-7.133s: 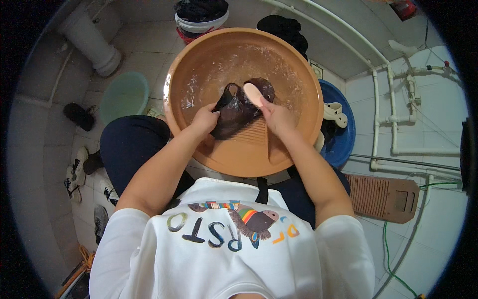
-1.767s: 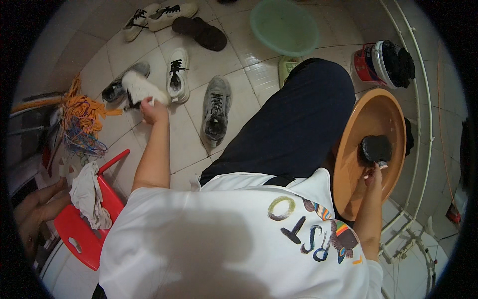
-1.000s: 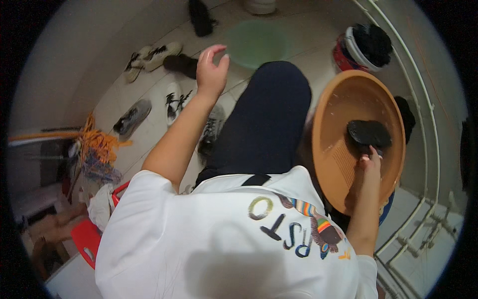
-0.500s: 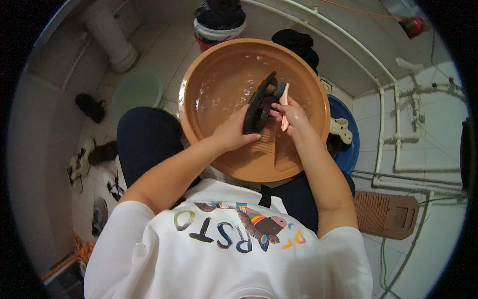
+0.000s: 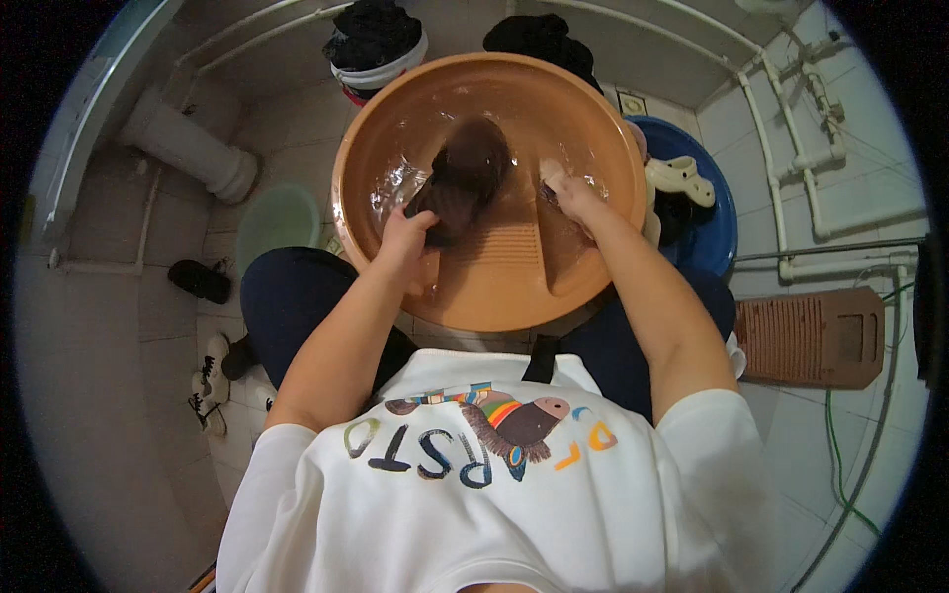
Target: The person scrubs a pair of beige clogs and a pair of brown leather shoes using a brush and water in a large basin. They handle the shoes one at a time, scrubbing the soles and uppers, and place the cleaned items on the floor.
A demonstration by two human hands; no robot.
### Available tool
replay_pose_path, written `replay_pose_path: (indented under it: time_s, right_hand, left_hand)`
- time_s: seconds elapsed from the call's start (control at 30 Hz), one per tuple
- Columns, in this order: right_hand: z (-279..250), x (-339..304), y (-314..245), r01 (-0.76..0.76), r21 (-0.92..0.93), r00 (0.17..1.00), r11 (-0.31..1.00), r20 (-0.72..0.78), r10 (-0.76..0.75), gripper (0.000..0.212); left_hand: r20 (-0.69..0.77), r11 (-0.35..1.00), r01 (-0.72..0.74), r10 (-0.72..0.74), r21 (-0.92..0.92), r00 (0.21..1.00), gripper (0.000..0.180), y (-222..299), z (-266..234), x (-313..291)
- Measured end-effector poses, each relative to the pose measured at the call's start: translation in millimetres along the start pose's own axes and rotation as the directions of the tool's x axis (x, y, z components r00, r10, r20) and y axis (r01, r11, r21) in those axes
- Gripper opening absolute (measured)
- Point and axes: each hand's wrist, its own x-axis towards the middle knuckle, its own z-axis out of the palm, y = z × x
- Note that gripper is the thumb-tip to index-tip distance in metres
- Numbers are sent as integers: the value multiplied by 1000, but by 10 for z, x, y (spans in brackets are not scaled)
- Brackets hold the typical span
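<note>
A dark shoe (image 5: 463, 183), blurred at its far end, lies tilted in the water on the left side of a large orange-brown tub (image 5: 348, 148). My left hand (image 5: 403, 237) is closed on the shoe's near end. On the tub's right side, my right hand (image 5: 575, 198) is closed round a small scrub brush (image 5: 550, 178), low at the water. Only a pale bit and a dark bit of the brush show; the fingers and splashing water hide the rest. Between my hands, a ridged washboard surface (image 5: 499, 252) is moulded into the tub.
Right of the tub stands a blue basin (image 5: 725, 198) holding a cream clog (image 5: 680, 182) and dark shoes. A brown washboard (image 5: 811, 339) lies farther right. At left are a pale green basin (image 5: 279, 229) and several shoes. A bucket of dark cloth (image 5: 374, 44) stands behind.
The shoe has gone from upright between my hands down into the water at left. My right hand has lowered the brush to the water, away from the shoe. The view has shifted.
</note>
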Motion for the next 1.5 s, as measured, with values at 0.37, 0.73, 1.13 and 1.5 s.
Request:
replay_pose_path:
  time_s: [0.37,0.73,1.13,1.5]
  right_hand:
    - [-403,-1055,-1241,328,36,945,944,11,-328,32]
    - [-799,-513,-790,228,85,908,970,341,-243,35]
    - [-876,-109,-216,247,-161,843,956,521,-130,42]
    - [-650,-209,-407,-85,-153,983,985,-171,58,28]
  left_hand:
    - [123,970,107,-82,-218,989,46,-81,98,42]
    - [-72,999,-33,31,-21,997,51,50,103,169]
    - [-55,925,-293,314,242,948,53,-197,-101,352]
    - [79,677,-373,423,635,903,55,-183,-106,199]
